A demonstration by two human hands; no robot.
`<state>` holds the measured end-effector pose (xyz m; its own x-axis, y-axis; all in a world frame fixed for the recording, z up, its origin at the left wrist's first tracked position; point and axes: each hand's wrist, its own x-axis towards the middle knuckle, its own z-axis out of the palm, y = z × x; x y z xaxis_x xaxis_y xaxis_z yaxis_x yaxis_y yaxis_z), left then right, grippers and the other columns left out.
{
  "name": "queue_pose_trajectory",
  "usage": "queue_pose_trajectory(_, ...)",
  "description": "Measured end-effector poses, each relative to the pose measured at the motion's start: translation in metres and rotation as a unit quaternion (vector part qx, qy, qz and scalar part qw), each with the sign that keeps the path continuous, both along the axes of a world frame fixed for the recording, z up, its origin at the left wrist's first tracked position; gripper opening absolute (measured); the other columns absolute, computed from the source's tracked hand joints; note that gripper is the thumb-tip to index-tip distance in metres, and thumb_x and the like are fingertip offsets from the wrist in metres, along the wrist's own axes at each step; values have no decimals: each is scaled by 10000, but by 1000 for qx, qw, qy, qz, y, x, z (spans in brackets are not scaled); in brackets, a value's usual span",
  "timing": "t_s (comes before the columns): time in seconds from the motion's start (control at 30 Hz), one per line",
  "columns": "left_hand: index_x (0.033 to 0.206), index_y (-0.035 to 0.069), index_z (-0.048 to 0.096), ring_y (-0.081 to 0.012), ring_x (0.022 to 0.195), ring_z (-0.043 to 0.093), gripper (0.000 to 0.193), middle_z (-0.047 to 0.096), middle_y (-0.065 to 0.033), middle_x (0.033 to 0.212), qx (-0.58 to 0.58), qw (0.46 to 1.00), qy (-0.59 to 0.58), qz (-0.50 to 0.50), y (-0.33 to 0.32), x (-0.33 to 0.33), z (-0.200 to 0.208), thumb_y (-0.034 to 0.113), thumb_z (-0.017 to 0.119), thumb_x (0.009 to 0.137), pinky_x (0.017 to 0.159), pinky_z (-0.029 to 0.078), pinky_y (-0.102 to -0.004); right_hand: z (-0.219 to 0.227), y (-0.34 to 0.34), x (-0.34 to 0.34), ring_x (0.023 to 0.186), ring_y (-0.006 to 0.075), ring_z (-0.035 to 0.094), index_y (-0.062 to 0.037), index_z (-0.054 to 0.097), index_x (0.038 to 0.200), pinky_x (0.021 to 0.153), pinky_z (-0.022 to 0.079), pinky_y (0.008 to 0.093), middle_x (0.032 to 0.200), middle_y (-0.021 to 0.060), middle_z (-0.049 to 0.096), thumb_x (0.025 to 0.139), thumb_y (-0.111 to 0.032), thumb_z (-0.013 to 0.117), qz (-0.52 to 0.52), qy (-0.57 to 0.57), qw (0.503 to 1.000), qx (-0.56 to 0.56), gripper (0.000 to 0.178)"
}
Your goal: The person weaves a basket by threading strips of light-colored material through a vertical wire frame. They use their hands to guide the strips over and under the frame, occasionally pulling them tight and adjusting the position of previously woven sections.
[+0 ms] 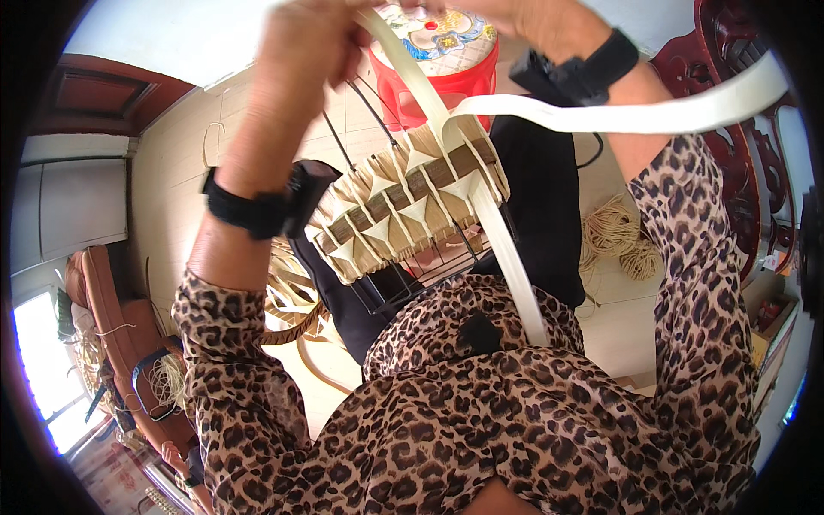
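At the top edge my left hand point(313, 39) is blurred, with its curled fingers closed at the upper end of a pale flat strip point(408, 64). My right hand point(536, 19) reaches in beside it; the picture's edge cuts off most of its fingers, so its grip is unclear. The strip runs down to a half-woven basket frame point(412, 193) resting on my lap. Cream cord and folded pale triangles cover part of its black wires, with a brown band across them. Another length of strip point(618, 118) loops out to the right, and one strip end point(515, 275) hangs toward my belly.
A red stool point(438, 81) with a patterned top stands beyond the frame. Bundles of cord point(618, 236) lie on the floor at right, near a carved dark-red chair point(721, 146). Loose pale strips point(292, 287) lie at left, near a brown bench point(116, 343).
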<state>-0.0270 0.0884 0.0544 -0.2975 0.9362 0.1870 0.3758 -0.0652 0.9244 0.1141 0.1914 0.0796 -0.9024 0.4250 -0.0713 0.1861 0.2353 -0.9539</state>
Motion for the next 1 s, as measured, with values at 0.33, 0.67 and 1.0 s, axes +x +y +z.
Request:
queue_pose_trajectory(0.33, 817, -2, 625, -94, 460, 476, 271, 563, -44, 626, -78, 993, -51, -69, -2, 15, 13, 202, 485, 927, 420, 349, -200, -6, 13, 7, 646, 146, 591, 5, 637, 1003, 590, 497, 246, 793, 88, 648, 908, -258, 577, -66, 75, 995, 15, 286)
queue_pose_trajectory(0.67, 1115, -28, 538, -195, 705, 635, 325, 638, -148, 874, -217, 924, -245, 196, 6, 58, 40, 199, 593, 889, 596, 521, -249, -19, 77, 29, 840, 207, 632, 38, 627, 990, 713, 506, 285, 899, 157, 660, 899, -304, 547, -287, 137, 946, 58, 363)
queue_pose_trajectory(1.0, 1139, 108, 629, -157, 1020, 582, 345, 618, -53, 1128, -69, 967, 207, -134, -43, 27, -20, -29, 545, 834, 821, 490, -272, -51, 17, 89, 838, 247, 635, -7, 635, 1048, 808, 497, 356, 932, 142, 656, 806, -275, 646, 38, -14, 943, 329, 361)
